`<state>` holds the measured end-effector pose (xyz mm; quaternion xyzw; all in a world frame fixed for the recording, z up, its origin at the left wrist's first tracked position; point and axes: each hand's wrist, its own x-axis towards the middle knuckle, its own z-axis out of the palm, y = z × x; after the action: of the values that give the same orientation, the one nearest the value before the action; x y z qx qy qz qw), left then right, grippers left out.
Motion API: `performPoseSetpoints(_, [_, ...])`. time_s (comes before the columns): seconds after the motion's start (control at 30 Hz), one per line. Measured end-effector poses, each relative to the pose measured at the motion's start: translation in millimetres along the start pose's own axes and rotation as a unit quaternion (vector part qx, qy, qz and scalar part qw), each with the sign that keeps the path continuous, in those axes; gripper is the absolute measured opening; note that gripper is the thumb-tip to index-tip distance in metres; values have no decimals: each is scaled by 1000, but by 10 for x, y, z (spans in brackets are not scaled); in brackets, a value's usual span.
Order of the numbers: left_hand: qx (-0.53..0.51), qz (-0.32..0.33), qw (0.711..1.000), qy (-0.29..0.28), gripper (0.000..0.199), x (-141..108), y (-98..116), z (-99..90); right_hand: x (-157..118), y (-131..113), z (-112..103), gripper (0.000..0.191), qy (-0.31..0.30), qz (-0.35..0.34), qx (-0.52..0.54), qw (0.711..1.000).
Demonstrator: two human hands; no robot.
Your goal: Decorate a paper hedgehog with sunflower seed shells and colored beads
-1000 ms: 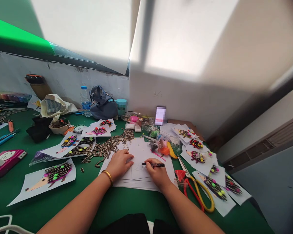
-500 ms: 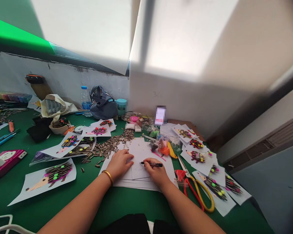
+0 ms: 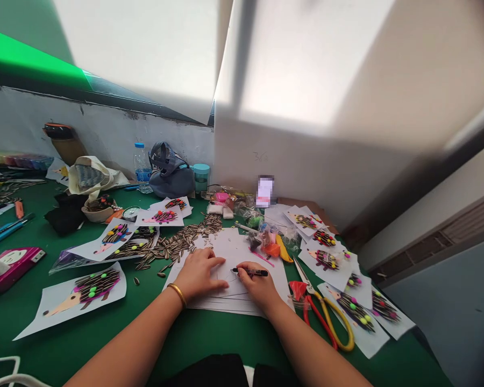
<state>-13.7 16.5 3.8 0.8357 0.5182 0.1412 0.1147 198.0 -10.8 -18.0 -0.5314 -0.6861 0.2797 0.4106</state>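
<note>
White sheets of paper (image 3: 236, 303) lie stacked in front of me. My left hand (image 3: 201, 274) rests flat on them, its thumb and forefinger apart, a gold bangle (image 3: 177, 294) at the wrist. A black pen (image 3: 250, 272) sits pinched in my right hand (image 3: 258, 285), tip on the top sheet beside faint drawn lines. Sunflower seeds (image 3: 177, 242) are heaped just beyond my left hand. Right of my right hand lie yellow-and-red scissors (image 3: 326, 312), blades partly spread, with red clay (image 3: 297, 289) in plastic beside them. Orange clay (image 3: 271, 248) and yellow clay (image 3: 283, 249) lie past the paper.
Hedgehog pictures made with seeds lie on both sides, such as one card (image 3: 80, 295) at left and another (image 3: 355, 312) at right. At the back stand a water bottle (image 3: 142, 169), a grey-blue bag (image 3: 171, 174) and a phone (image 3: 265, 191). A magenta box (image 3: 16, 266) lies far left.
My left hand has shifted slightly, with thumb and forefinger spread wider over the sheet. The top sheet appears turned a little. The pen remains in my right hand near the same spot.
</note>
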Motion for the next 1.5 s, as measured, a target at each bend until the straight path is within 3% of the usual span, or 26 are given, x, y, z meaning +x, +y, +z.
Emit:
performPoseSetpoints(0.07, [11, -2, 1000, -8, 80, -22, 27, -7, 0, 5, 1, 21, 0, 1, -2, 1000])
performPoseSetpoints(0.13, [17, -7, 1000, -12, 84, -37, 45, -5, 2, 13, 3, 22, 1, 2, -5, 1000])
performPoseSetpoints(0.77, [17, -16, 1000, -20, 82, -45, 76, -9, 79, 99, -53, 24, 31, 13, -7, 999])
performPoseSetpoints(1.27, [17, -27, 999, -33, 82, -34, 88, -32, 81, 162, -283, 26, 93, 78, -127, 984])
performPoseSetpoints(1.5, [22, -17, 999, -26, 81, -35, 80, -19, 49, 120, -341, 23, 93, 97, -146, 980])
